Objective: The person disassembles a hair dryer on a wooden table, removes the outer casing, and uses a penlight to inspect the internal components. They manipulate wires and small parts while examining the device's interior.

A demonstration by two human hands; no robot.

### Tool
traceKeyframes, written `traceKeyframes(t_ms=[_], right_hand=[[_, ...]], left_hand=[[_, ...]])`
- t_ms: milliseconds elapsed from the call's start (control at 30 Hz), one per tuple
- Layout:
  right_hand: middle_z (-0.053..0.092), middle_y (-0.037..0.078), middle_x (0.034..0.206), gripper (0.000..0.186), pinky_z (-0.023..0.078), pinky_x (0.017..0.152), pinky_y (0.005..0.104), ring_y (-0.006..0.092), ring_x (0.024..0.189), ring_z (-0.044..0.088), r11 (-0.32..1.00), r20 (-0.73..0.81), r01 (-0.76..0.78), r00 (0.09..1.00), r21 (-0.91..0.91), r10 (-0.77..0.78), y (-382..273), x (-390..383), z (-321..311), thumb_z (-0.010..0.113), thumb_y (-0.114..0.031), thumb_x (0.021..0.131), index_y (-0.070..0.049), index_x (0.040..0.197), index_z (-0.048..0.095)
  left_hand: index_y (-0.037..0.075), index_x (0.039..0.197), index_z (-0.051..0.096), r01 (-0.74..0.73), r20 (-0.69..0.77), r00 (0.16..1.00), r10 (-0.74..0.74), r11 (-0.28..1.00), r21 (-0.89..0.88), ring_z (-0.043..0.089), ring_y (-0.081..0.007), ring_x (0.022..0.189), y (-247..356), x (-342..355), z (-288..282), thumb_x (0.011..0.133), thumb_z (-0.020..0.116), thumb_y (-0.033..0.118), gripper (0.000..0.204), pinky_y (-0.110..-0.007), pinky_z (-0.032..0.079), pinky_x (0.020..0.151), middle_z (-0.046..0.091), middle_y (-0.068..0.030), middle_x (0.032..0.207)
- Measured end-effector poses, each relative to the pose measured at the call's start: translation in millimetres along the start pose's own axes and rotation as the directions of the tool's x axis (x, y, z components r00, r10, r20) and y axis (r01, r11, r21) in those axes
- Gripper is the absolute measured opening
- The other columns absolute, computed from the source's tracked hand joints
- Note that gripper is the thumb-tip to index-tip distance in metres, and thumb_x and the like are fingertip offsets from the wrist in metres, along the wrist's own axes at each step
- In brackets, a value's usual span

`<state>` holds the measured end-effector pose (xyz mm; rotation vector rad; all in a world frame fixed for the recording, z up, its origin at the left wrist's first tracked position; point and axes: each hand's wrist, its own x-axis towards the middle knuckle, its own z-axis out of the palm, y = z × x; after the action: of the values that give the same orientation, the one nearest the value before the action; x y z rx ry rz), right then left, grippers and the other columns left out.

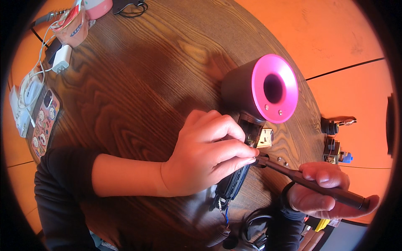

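A hair dryer (240, 88) with a pink ring lies on the table, its dark handle (232, 182) opened and wires trailing from the lower end. My left hand (203, 152) is closed over the handle, fingertips at the tip of a dark screwdriver. My right hand (320, 192) grips the screwdriver (314, 185), which reaches left into the handle; the exact spot its tip meets is hidden by my left fingers. A small pale box (266, 138) with tiny parts sits beside the handle, and small metal pieces (282, 162) lie to its right.
The round wooden table (125, 96) holds a phone (46, 123), white chargers with cables (61, 57) and a cup (71, 31) at left. Small dark devices (331, 149) sit by the right edge. A coiled black cord (255, 219) lies near the front; orange floor surrounds the table.
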<state>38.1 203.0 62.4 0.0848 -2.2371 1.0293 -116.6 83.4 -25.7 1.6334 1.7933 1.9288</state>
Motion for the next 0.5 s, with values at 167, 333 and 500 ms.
traceKeyframes(t_ms=[167, 333, 500], right_hand=[[0.055, 0.020, 0.091, 0.038, 0.050, 0.066, 0.0318, 0.0229, 0.070, 0.057, 1.000, 0.002, -0.001, 1.000, -0.002, 0.001, 0.2, 0.0, 0.6, 0.049, -0.027, 0.090, 0.006, 0.107, 0.042], [0.054, 0.020, 0.092, 0.037, 0.051, 0.068, 0.0330, 0.0240, 0.072, 0.058, 1.000, -0.004, -0.002, 1.000, -0.005, 0.002, 1.7, 1.2, 4.0, 0.048, -0.027, 0.090, 0.006, 0.106, 0.042], [0.054, 0.020, 0.093, 0.037, 0.051, 0.070, 0.0342, 0.0252, 0.074, 0.058, 1.000, -0.044, -0.004, 0.999, -0.031, 0.002, 6.3, 4.5, 12.5, 0.048, -0.026, 0.090, 0.007, 0.105, 0.043]], left_hand=[[0.012, 0.076, 0.068, 0.005, -0.005, 1.000, -0.005, 1.000, -0.010, 0.047, -0.0124, 0.064, -0.5, 0.0, 0.3, 0.061, 0.076, 0.012, 0.017, -0.027, 0.031, 0.062, 0.050, 0.0042, 0.070], [0.012, 0.076, 0.068, 0.016, -0.004, 1.000, -0.016, 1.000, -0.012, 0.047, -0.0125, 0.063, -0.4, 0.4, 0.3, 0.061, 0.076, 0.009, 0.017, -0.026, 0.031, 0.061, 0.051, 0.0038, 0.069], [0.011, 0.078, 0.069, 0.005, -0.036, 0.999, -0.004, 0.999, 0.035, 0.047, -0.0126, 0.063, -3.5, 3.9, 0.0, 0.060, 0.075, 0.005, 0.019, -0.026, 0.032, 0.060, 0.051, 0.0030, 0.069]])
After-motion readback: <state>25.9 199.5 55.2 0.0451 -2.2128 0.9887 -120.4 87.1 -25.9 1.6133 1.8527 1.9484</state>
